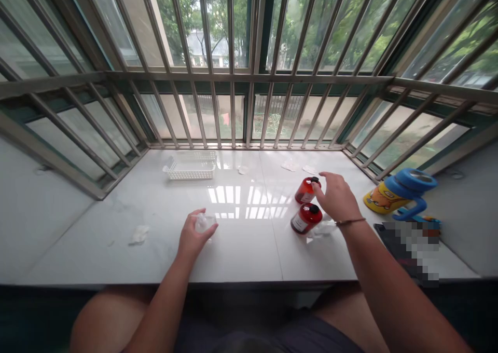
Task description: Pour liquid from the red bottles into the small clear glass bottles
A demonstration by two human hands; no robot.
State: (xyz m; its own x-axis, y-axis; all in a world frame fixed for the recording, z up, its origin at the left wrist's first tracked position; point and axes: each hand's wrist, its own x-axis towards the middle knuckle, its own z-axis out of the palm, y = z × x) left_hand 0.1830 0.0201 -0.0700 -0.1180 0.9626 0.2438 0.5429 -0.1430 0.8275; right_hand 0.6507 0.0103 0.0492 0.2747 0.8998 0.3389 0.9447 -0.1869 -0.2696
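My left hand (192,234) is curled around a small clear plastic piece (205,222), thumb on its right side; it may be a cup or cap, but its exact kind is unclear. My right hand (335,196) is at the back red bottle (305,192), with thumb and forefinger apart beside its black cap (313,179). The thumb tip looks close to or touching that cap. Just in front stands another red bottle (305,219), upright, with a black top and a white label. Crumpled clear plastic (323,229) lies under the right wrist.
A white perforated basket (190,174) sits near the window bars. Scraps of white tissue (139,234) and paper (288,166) lie about the white counter (241,254). To the right are a blue-and-yellow flask (389,197) and a dark, partly blurred object (392,244).
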